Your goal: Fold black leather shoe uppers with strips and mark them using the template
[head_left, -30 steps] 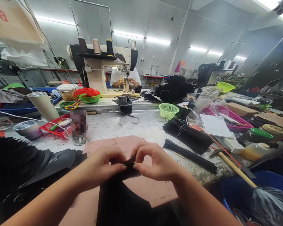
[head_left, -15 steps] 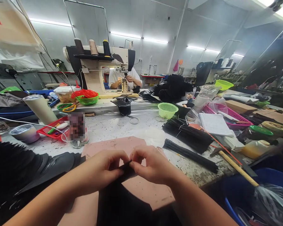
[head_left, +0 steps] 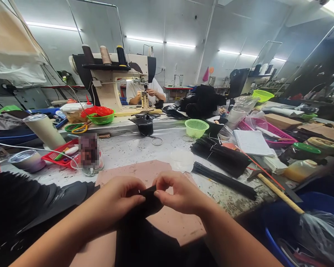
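My left hand [head_left: 125, 196] pinches the edge of a black sheet of leather-like material [head_left: 149, 202] between thumb and fingers. A short way to the right, my right hand [head_left: 175, 193] pinches the same edge. The piece hangs down toward me, and its lower part merges with other dark material at the bottom of the view. Beneath my hands lies a pinkish board [head_left: 180, 226]. At my left stands a thick stack of black pieces [head_left: 44, 200]. Right of my hands are a bundle of black strips [head_left: 222, 181] and a larger tied bundle [head_left: 219, 155].
Beyond the table [head_left: 122, 144], a person [head_left: 153, 92] works at a sewing machine [head_left: 111, 87]. A green basket [head_left: 196, 128], a notebook [head_left: 252, 142] and a hammer [head_left: 281, 194] lie around. Red tray [head_left: 55, 155] and jars at left; blue bin [head_left: 272, 244] at lower right.
My fingers have moved slightly apart along the edge of the black piece, and more of its surface shows between them. The view has shifted a little.
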A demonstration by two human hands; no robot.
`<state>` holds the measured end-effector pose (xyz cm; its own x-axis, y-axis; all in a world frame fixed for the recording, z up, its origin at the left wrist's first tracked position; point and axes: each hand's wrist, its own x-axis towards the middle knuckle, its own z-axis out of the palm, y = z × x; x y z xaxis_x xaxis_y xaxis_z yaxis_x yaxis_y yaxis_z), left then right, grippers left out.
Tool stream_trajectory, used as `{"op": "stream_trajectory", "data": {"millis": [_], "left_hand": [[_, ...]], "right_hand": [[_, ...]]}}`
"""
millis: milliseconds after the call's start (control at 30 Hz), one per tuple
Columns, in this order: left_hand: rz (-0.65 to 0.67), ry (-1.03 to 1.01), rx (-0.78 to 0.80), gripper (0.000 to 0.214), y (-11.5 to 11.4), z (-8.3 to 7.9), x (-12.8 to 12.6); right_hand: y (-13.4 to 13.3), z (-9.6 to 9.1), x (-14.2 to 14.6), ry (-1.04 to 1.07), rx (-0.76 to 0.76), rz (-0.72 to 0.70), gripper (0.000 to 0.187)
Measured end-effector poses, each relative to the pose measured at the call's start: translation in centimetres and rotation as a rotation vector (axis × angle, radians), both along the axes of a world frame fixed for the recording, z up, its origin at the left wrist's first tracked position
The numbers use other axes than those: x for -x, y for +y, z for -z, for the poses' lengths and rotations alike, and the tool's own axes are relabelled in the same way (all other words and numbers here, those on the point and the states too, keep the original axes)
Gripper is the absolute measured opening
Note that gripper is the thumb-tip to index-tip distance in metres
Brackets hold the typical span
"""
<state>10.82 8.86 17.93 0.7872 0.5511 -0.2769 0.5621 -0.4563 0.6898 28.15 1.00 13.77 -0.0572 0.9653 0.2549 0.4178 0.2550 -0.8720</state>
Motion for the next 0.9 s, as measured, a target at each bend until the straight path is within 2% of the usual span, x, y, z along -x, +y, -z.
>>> {"op": "stream_trajectory", "data": {"millis": [100, 267, 367, 467, 600, 667, 733, 833, 900], "left_hand": [[0.008, 0.015, 0.037, 0.022, -0.2, 0.2, -0.2], [0.007, -0.041, 0.16, 0.022, -0.1, 0.3, -0.2], [0.021, -0.026, 0.231, 0.021, 0.0, 0.3, 0.0], [0.019, -0.032, 0.221, 0.024, 0.1, 0.6, 0.4], [-0.057, -0.069, 0.213, 0.028, 0.1, 1.3, 1.2], [-0.09, -0.075, 0.236, 0.03, 0.1, 1.6, 1.5], [-0.119, -0.071, 0.285, 0.031, 0.0, 1.8, 1.8], [-0.144, -0.093, 0.358, 0.029, -0.3, 2.0, 1.9], [-0.156, -0.107, 0.393, 0.03, -0.4, 2.1, 1.9]], "right_hand": [[0.0, 0.0, 0.0, 0.02, -0.01, 0.037, 0.009], [-0.2, 0.1, -0.6, 0.015, -0.093, -0.077, 0.011], [-0.1, 0.5, -0.7, 0.059, -0.077, -0.075, 0.017], [0.0, 1.5, 0.1, 0.101, -0.069, -0.037, 0.017], [-0.1, 2.9, 1.8, -0.048, -0.327, 0.178, 0.016], [-0.3, 3.2, 2.3, -0.092, -0.412, 0.197, 0.019], [-0.3, 3.0, 2.2, -0.038, -0.332, 0.115, 0.019], [-0.2, 2.1, 1.5, 0.1, -0.059, -0.046, 0.018], [-0.1, 1.4, 1.0, 0.109, 0.07, -0.11, 0.019]]}}
